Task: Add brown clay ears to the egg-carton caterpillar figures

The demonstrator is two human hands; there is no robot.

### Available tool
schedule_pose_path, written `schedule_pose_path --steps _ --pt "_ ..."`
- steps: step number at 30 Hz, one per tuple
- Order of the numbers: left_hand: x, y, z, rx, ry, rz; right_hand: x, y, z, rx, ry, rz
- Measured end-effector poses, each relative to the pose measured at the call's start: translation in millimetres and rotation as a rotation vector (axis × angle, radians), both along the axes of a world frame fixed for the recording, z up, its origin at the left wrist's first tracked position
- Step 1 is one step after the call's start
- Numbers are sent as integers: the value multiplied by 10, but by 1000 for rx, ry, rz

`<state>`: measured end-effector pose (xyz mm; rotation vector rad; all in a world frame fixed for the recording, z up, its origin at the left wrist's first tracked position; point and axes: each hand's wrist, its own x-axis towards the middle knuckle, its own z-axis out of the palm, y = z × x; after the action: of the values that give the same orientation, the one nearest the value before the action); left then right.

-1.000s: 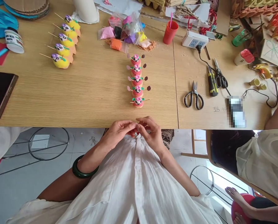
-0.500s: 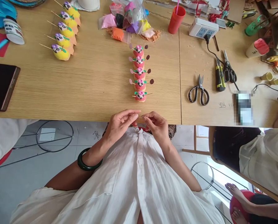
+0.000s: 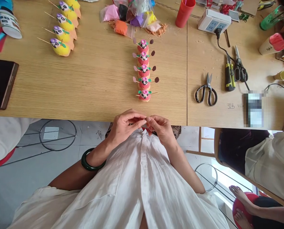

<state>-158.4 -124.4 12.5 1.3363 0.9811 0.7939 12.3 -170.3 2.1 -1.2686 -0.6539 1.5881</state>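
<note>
My left hand and my right hand meet at the near table edge, just above my lap. Their fingertips are pinched together on something tiny that I cannot make out. Straight ahead of them a row of several pink clay figures with green leaves and toothpicks stands on the wooden table; the nearest one is a short way beyond my fingers. A second row of yellow clay figures on sticks stands at the far left.
Bags of coloured clay and a red cup lie at the back. Black scissors, a yellow-handled tool, pliers and a power strip sit right. A dark tablet lies left. Another person sits at my right.
The view has dipped, so the table items sit higher in frame. My fingertips, slightly apart half a second ago, now press together in a pinch.
</note>
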Motion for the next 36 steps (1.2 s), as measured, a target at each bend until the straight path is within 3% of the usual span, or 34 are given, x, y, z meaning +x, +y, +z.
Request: schedule_pose_path --steps 6,10,14,19,24,30,36 --pt "4 -8 17 54 85 27 -6 2 -24 -10 -8 10" --pt "12 -29 -9 20 100 86 -43 -9 -25 39 -63 -56" --pt "9 -26 -42 -141 -6 142 -23 9 -15 7 11 -177" --pt "29 16 -29 -346 -190 268 52 27 -14 -52 164 -217" --pt "41 13 -17 -467 -275 237 31 10 -18 -33 202 -199" --pt "34 -23 -103 -381 -153 127 -4 -3 -25 19 135 -175" --pt "96 -40 -65 -244 -40 140 -31 -25 -15 70 -22 -142"
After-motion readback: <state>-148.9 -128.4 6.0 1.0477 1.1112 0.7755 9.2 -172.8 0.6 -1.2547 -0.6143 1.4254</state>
